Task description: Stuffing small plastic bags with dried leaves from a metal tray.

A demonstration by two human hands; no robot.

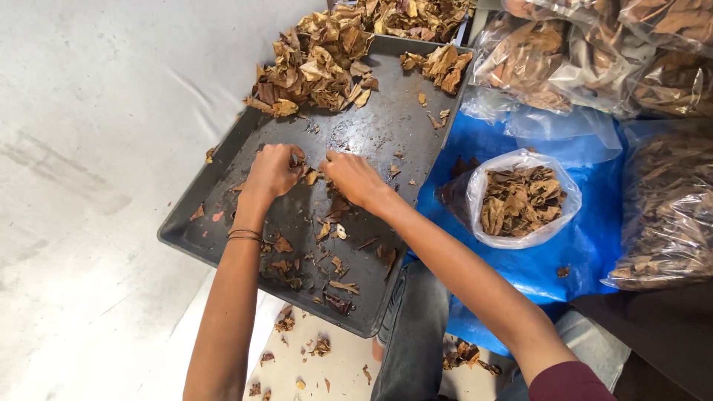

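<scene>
A dark grey metal tray [223, 160] lies on the pale floor, holding a heap of dry brown leaves [316, 63] at its far end and scattered leaf bits [330, 256] near me. My left hand [273, 171] and my right hand [353, 177] meet over the tray's middle, fingers curled on a small dry leaf piece [310, 177] between them. Thin bangles circle my left wrist.
An open clear bag of dry leaves [523, 199] sits on a blue plastic sheet [587, 256] to the right. Several larger filled clear bags [668, 208] line the right and far side. Leaf crumbs [286, 319] lie on the floor near my knee [412, 327].
</scene>
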